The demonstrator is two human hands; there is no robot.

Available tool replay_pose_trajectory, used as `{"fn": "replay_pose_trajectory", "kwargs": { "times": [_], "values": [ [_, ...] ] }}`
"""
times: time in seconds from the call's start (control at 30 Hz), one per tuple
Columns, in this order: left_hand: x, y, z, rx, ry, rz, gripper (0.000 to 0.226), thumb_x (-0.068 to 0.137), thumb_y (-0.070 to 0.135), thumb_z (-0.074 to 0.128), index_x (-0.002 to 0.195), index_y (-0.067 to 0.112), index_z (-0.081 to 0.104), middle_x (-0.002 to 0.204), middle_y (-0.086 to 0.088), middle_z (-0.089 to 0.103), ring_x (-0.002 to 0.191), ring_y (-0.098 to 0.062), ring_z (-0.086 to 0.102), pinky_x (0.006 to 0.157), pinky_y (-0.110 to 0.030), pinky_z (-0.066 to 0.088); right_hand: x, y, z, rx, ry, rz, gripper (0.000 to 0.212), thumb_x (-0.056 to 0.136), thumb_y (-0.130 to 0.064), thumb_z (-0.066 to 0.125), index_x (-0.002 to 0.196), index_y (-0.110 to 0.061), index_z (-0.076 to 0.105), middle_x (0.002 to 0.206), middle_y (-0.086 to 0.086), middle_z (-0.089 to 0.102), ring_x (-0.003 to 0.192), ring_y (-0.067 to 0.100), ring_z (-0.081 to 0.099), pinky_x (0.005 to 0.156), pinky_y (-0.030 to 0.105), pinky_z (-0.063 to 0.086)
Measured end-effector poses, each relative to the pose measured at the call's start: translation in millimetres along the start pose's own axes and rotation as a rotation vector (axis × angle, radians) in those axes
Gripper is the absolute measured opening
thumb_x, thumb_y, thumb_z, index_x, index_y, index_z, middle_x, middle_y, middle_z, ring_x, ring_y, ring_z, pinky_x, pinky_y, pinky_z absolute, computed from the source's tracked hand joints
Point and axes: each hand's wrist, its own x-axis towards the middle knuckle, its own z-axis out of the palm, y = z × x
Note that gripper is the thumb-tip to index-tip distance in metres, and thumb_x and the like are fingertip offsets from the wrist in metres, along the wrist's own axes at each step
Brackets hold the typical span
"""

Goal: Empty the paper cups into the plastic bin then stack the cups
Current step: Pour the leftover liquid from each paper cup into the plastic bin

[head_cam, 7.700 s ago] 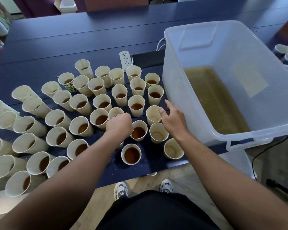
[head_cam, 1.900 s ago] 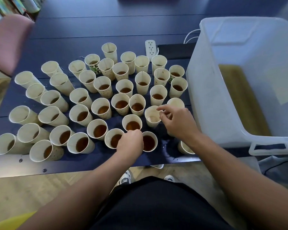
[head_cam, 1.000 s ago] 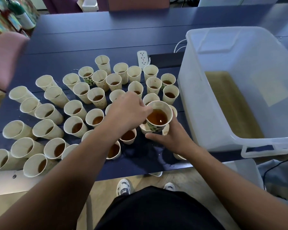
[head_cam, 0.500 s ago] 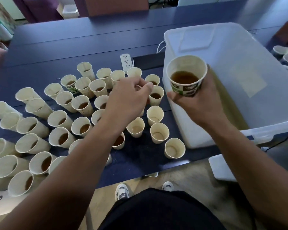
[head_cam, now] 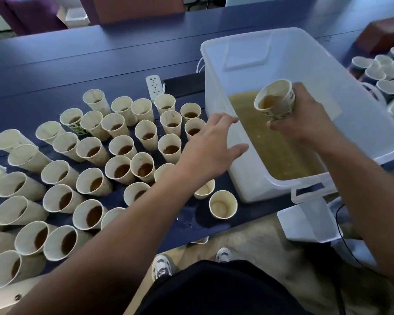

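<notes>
My right hand grips a paper cup with a green print, tilted toward the left over the clear plastic bin. Brown liquid still sits in the cup. The bin holds a shallow pool of yellowish-brown liquid. My left hand hovers with spread fingers, holding nothing, at the bin's near-left wall above the cups. Several cream paper cups with brown liquid stand on the dark blue table. Empty cups stand near the table's front edge.
A white power strip lies behind the cups beside a dark flat object. More cups are grouped at the far right past the bin. A white lid-like piece rests below the bin's handle. My shoes show under the table edge.
My right hand carried the printed cup from the bin's left rim to above the liquid and tipped it. My left hand moved right from the cups toward the bin wall, fingers spreading.
</notes>
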Motion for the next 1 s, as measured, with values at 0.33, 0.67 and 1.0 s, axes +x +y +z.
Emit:
{"fn": "replay_pose_trajectory", "kwargs": {
  "times": [0.33, 0.67, 1.0],
  "values": [
    [7.0, -0.7, 7.4, 0.156, -0.052, -0.006, 0.072, 0.090, 0.063, 0.060, 0.152, 0.037, 0.036, 0.161, 0.025, 0.022, 0.133, -0.013, 0.049, 0.099, -0.048, 0.050, 21.6, 29.0, 3.9, -0.318, -0.087, 0.047, 0.059, 0.077, -0.022, 0.076, 0.126, -0.026, 0.044, 0.110, 0.008, 0.062, 0.113, 0.042, 0.053, 0.099, 0.050, 0.038],
    [8.9, 3.3, 4.1, 0.180, -0.071, -0.036, 0.073, 0.088, 0.061, 0.064, 0.151, 0.039, 0.036, 0.161, 0.025, 0.023, 0.138, -0.014, 0.045, 0.098, -0.047, 0.051, 42.0, 27.8, 1.6, -0.612, 0.008, -0.130, 0.051, 0.077, -0.017, 0.070, 0.124, -0.024, 0.051, 0.109, 0.014, 0.058, 0.111, 0.037, 0.050, 0.094, 0.047, 0.031],
    [7.7, 4.5, 4.2, 0.170, -0.089, -0.051, 0.072, 0.088, 0.062, 0.063, 0.151, 0.040, 0.035, 0.160, 0.027, 0.022, 0.136, -0.014, 0.047, 0.096, -0.046, 0.051, 47.8, 12.8, 2.9, -0.788, 0.101, -0.230, 0.053, 0.082, -0.008, 0.064, 0.128, -0.030, 0.049, 0.116, 0.010, 0.056, 0.119, 0.034, 0.046, 0.100, 0.054, 0.027]
  ]
}}
